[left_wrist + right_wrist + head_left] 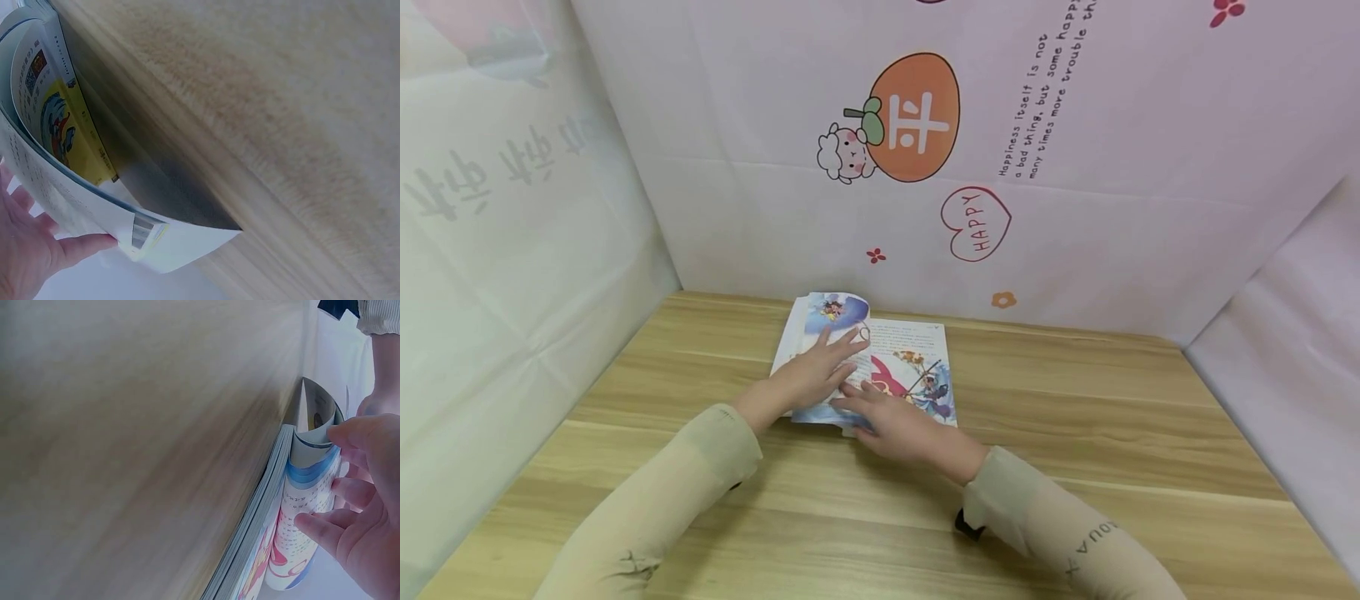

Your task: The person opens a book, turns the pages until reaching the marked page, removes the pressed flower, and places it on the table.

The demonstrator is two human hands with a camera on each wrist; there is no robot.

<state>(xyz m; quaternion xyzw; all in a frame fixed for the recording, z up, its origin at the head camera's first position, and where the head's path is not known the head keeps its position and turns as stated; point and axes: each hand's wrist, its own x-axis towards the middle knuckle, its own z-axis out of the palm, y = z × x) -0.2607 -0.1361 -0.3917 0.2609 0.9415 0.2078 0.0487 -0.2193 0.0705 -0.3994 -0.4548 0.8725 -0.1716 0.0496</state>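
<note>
An illustrated book point(917, 333) lies spread near the back of the table, text and colourful pictures on its pages. My left hand point(805, 377) rests on its left side, fingers spread. In the left wrist view, that hand point(31, 244) touches the outer face of a bowed sheaf of pages point(75, 200), over a yellow printed cover flap point(78, 137). My right hand point(898, 425) reaches the lower part near the fold. In the right wrist view, the right hand's point(369, 506) fingertips touch the curved pages point(303, 509) beside the thick flat page stack point(259, 509).
The wooden table point(1075, 433) extends to both sides and toward me. Behind it hangs a pale printed cloth point(760, 200) with cartoon figures and lettering, and similar cloth stands at left and right. A dark band point(968, 525) shows under my right sleeve.
</note>
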